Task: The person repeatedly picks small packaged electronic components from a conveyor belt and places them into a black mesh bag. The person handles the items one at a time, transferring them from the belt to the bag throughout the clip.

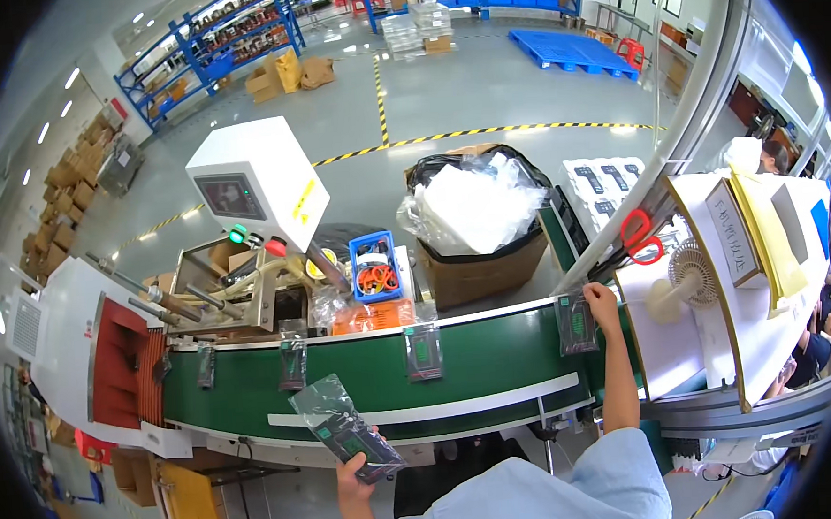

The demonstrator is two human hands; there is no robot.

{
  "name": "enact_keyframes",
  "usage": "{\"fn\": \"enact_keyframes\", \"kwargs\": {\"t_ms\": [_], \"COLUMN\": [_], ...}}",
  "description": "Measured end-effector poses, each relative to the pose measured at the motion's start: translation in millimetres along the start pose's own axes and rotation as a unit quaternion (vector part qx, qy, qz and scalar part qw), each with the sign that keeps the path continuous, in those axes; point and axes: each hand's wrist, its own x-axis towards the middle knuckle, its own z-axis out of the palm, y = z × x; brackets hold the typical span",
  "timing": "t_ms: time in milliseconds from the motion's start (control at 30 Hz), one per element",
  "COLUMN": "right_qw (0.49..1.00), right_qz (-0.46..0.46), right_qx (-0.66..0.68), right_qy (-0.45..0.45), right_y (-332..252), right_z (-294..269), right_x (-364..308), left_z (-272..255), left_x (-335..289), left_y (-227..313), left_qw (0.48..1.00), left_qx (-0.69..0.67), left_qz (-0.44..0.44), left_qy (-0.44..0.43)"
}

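My left hand (353,475) grips a clear plastic bag (347,430) with a flat dark item and a green label inside, held tilted over the belt's near edge. At the right, my outstretched right hand (602,304) has its fingers closed at the top corner of another bagged dark item (577,328), which lies on the green conveyor belt (500,356). More bagged items of the same kind rest spaced out along the belt: one in the middle (423,351), one farther left (292,362) and a narrower-looking one (206,364) near the machine.
A white machine with red curtain strips (125,369) stands at the belt's left end. Behind the belt are a screen box (261,178), a blue bin (374,266) and a lined carton (487,273) of plastic. Red scissors (640,236) and a small fan (691,273) are right of my right hand.
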Motion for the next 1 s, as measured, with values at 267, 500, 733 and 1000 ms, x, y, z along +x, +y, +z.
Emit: {"fn": "enact_keyframes", "kwargs": {"t_ms": [267,500,733,1000], "right_qw": [0.986,0.986,0.991,0.988], "right_qz": [0.130,0.084,0.057,-0.011], "right_qx": [0.102,-0.142,-0.120,-0.041], "right_qy": [-0.027,0.025,0.033,-0.151], "right_y": [89,-9,-38,-105], "right_z": [83,160,181,164], "right_x": [16,-36,-53,-84], "left_z": [21,23,-6,-8], "left_x": [1,-12,-16,-15], "left_y": [-10,-9,-16,-3], "left_qw": [0.996,0.996,0.993,0.974], "left_qx": [0.040,0.051,0.081,0.167], "left_qz": [-0.042,-0.058,-0.083,-0.141], "left_qy": [-0.062,-0.033,0.003,-0.051]}}
